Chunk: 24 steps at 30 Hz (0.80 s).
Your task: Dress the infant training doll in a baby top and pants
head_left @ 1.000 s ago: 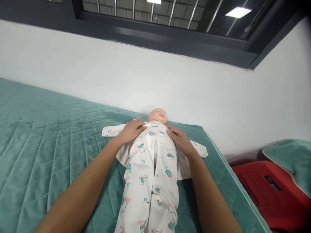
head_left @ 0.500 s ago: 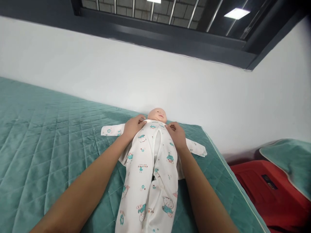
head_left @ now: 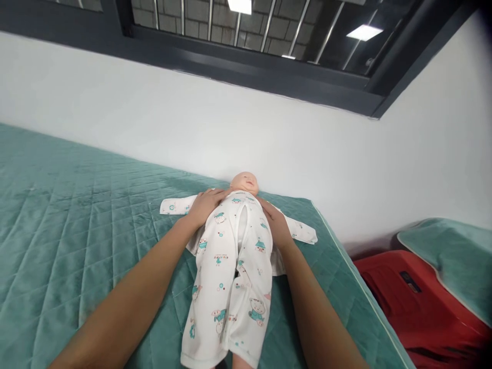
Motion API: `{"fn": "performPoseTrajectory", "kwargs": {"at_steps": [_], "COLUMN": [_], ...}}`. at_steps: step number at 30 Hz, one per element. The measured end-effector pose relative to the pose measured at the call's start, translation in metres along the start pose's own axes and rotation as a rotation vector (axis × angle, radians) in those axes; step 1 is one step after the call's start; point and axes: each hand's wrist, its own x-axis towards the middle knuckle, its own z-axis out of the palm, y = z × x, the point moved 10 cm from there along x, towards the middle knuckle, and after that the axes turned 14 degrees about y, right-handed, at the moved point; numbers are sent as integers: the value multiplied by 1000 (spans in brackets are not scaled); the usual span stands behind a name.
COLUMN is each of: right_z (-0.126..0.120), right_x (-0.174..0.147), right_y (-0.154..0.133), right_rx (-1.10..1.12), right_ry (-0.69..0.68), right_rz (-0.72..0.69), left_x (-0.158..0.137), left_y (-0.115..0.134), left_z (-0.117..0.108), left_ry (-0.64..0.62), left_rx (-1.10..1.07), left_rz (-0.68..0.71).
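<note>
A baby doll (head_left: 245,181) lies on its back, its head by the wall. White printed baby trousers (head_left: 219,256) cover it from the upper chest down, with a slit between the legs. Underneath is a matching white top whose left-side sleeve (head_left: 172,206) and right-side sleeve (head_left: 302,230) spread outward. My left hand (head_left: 207,206) rests along the doll's left-hand side in the view, fingers stretched toward its neck. On the opposite side my right hand (head_left: 274,221) lies against the trousers' upper edge, fingers extended and partly hidden. At the bottom edge, a bit of a doll leg (head_left: 240,362) shows below one hem.
The doll lies on a green quilted bed cover (head_left: 96,246). Behind it rises a white wall (head_left: 192,123) under a dark-framed barred window (head_left: 230,46). Beyond the bed's right edge stand a red plastic object (head_left: 415,302) and a green cloth (head_left: 449,261).
My fingers have gone from curled at the trousers' top edge to stretched out along the doll's sides. The view has shifted slightly, and the trouser hems now show at the bottom.
</note>
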Motion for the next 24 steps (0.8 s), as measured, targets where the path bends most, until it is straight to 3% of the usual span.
{"fn": "performPoseTrajectory", "kwargs": {"at_steps": [10, 13, 16, 18, 24], "right_z": [-26, -39, -45, -41, -8], "right_x": [-60, -89, -125, -150, -204], "right_y": [0, -21, -63, -96, -166], "right_rx": [0, -4, 25, 29, -88], "right_ry": [179, 279, 317, 257, -109], "right_rz": [161, 182, 71, -20, -157], "left_x": [-28, -57, -104, -143, -238], "left_y": [-12, -5, 14, 32, 92], "left_z": [-8, -31, -68, -91, -101], "left_ry": [141, 268, 409, 450, 176], "left_rx": [65, -11, -174, -280, -485], "left_rz": [-1, -47, -123, -186, -247]}}
